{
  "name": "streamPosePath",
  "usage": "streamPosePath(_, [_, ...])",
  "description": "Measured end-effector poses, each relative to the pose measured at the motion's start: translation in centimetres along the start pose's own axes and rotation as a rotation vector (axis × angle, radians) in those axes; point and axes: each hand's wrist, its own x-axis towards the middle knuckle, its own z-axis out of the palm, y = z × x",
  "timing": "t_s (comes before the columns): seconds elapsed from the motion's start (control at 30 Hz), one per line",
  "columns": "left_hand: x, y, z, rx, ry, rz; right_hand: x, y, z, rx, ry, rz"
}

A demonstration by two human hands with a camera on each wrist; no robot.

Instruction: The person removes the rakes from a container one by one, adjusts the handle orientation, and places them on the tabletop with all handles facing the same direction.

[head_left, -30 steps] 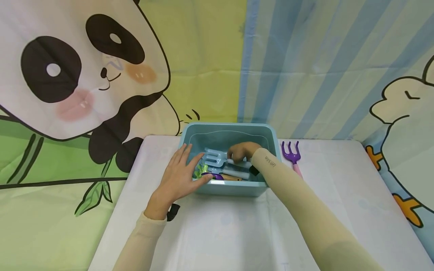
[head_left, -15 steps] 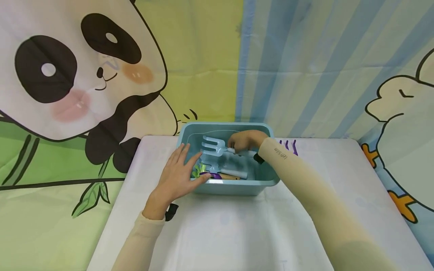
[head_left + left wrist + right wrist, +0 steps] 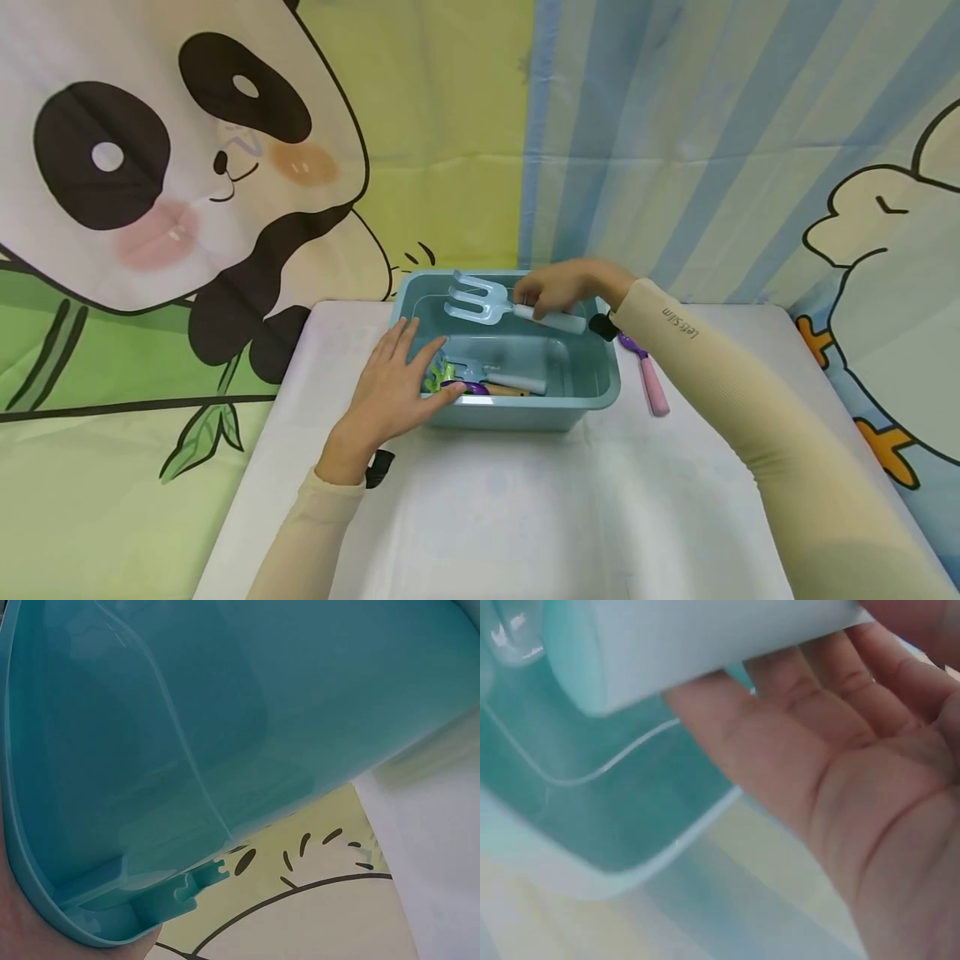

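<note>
Over the bin point(image 3: 540, 403), the right hand point(image 3: 566, 285) pinches a blue fork point(image 3: 495, 307).

The left arm point(image 3: 300, 537) comes up from the lower left, sleeved to the wrist point(image 3: 341, 454); the left hand point(image 3: 393, 385) shows its back, fingers point(image 3: 407, 337) straight, thumb point(image 3: 438, 403) out to the side. The right arm point(image 3: 750, 433) slants in from the lower right, also sleeved. The right hand point(image 3: 566, 287) reaches farther forward, fingers bent in a grip.
</note>
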Motion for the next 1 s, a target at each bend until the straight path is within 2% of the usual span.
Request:
streamPosePath(0.17, [0.0, 0.0, 0.0, -0.009, -0.006, -0.005, -2.0, 0.5, -0.3, 0.07, 0.004, -0.03])
streamPosePath(0.4, [-0.1, -0.1, 0.0, -0.004, -0.004, -0.002, -4.8, 2.6, -0.6, 0.293, 0.0, -0.076])
streamPosePath(0.57, [0.0, 0.0, 0.0, -0.007, 0.007, 0.005, -6.9, 4.8, -0.4, 0.403, 0.059, -0.111])
streamPosePath(0.77, [-0.1, 0.0, 0.1, -0.003, 0.004, 0.005, -9.2, 8.0, 0.2, 0.565, 0.091, -0.144])
streamPosePath(0.9, [-0.1, -0.1, 0.2, -0.005, -0.001, -0.002, -10.4, 10.2, 0.7, 0.579, 0.138, -0.14])
streamPosePath(1.0, [-0.1, 0.0, 0.1, -0.014, 0.003, -0.003, -11.2, 12.1, 1.4, 0.602, 0.206, -0.127])
